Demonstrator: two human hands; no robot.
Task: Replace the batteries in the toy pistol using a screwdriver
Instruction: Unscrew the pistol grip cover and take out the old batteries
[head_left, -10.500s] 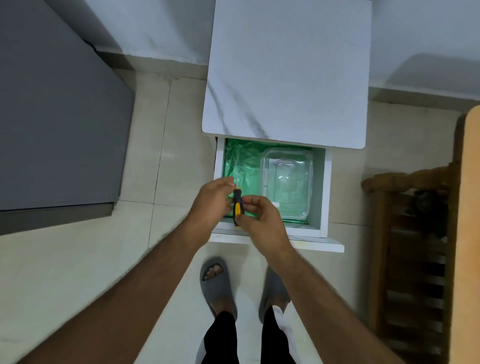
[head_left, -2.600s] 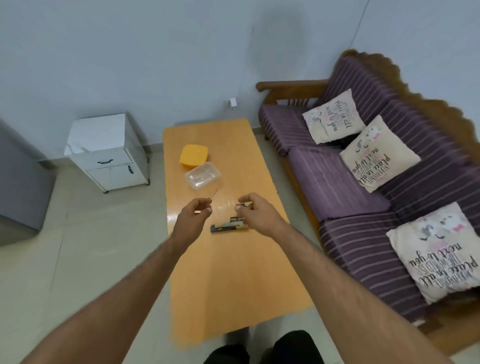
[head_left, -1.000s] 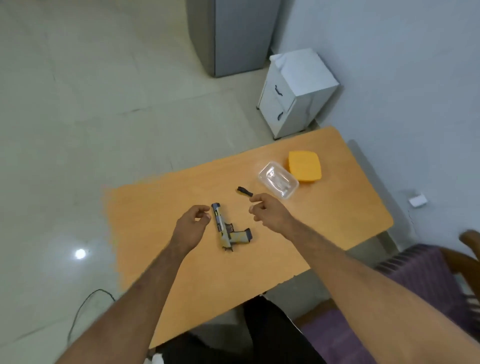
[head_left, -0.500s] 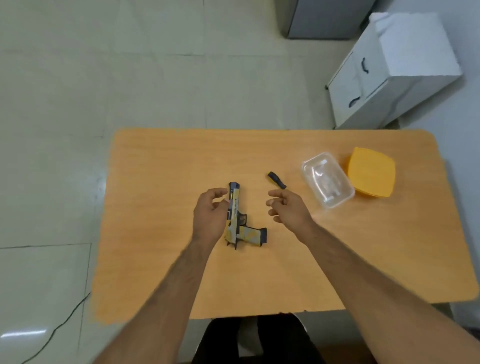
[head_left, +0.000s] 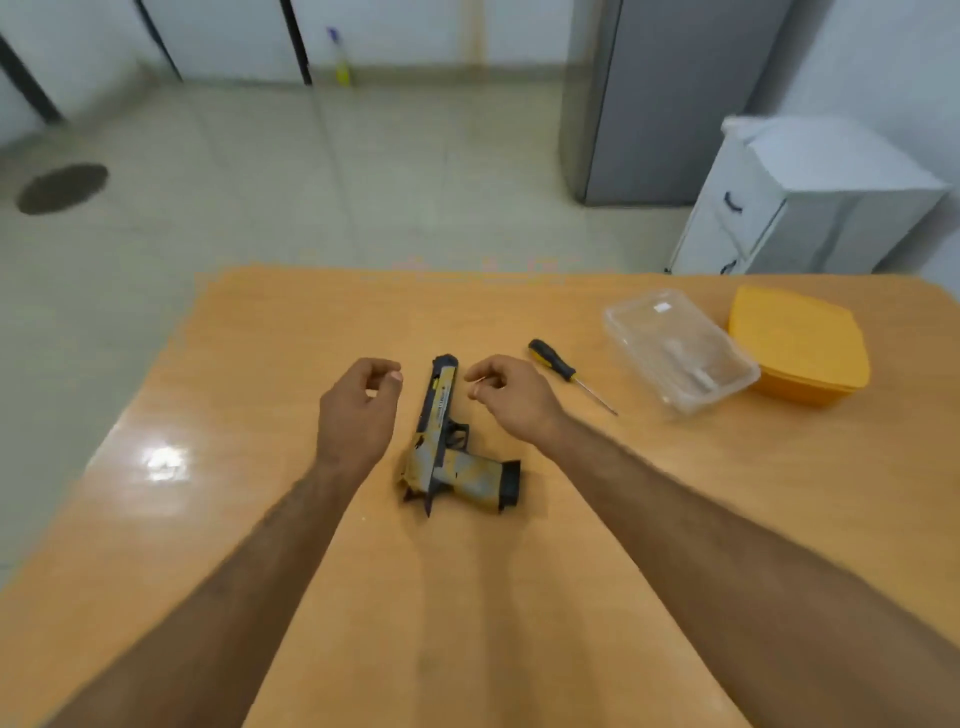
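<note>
Both hands empty, fingers loosely curled: left hand just left of the toy pistol, right hand just right of its barrel, neither touching it. Pistol lies flat on the table, apparently unopened. Screwdriver lies untouched near the right hand; clear box beyond. Whole job looks still to do.
</note>
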